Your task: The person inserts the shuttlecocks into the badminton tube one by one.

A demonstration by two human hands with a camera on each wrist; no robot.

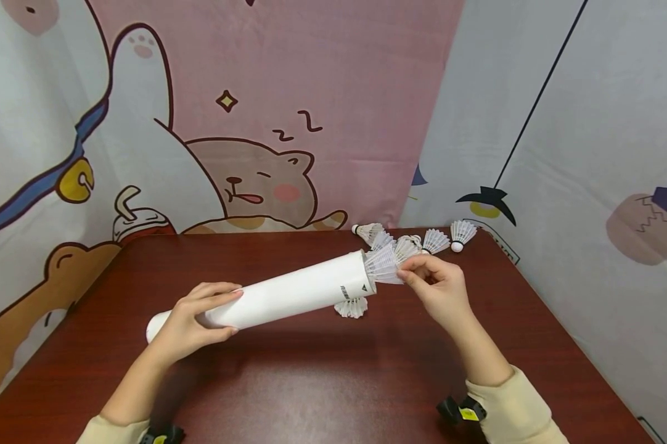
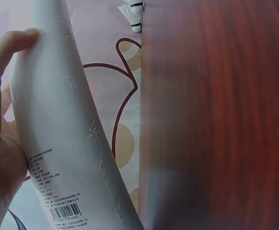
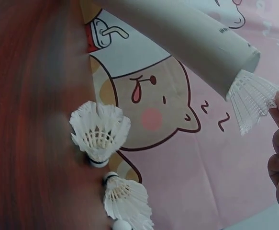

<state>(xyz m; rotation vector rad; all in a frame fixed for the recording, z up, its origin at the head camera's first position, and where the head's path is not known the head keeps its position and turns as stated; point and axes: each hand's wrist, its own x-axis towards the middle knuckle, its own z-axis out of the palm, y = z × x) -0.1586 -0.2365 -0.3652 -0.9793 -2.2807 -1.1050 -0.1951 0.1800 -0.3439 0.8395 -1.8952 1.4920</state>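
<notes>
A long white shuttlecock tube [image 1: 294, 293] is held above the table, tilted with its mouth up and to the right. My left hand [image 1: 188, 317] grips it near its lower end; printed text and a barcode [image 2: 65, 211] face the left wrist camera. At the mouth, a white nylon shuttlecock [image 1: 382, 265] sits partly inside, its mesh skirt sticking out and its head hidden by the tube. The thumb and fingers of my right hand [image 1: 441, 293] pinch the skirt's edge, seen also in the right wrist view on the netted skirt [image 3: 251, 100].
On the dark red table [image 1: 289, 382], one feather shuttlecock [image 1: 351, 307] lies below the tube's mouth. Several more are clustered at the back edge, with one shuttlecock [image 1: 462, 235] at their right end. A cartoon-printed cloth [image 1: 333, 74] hangs directly behind the table.
</notes>
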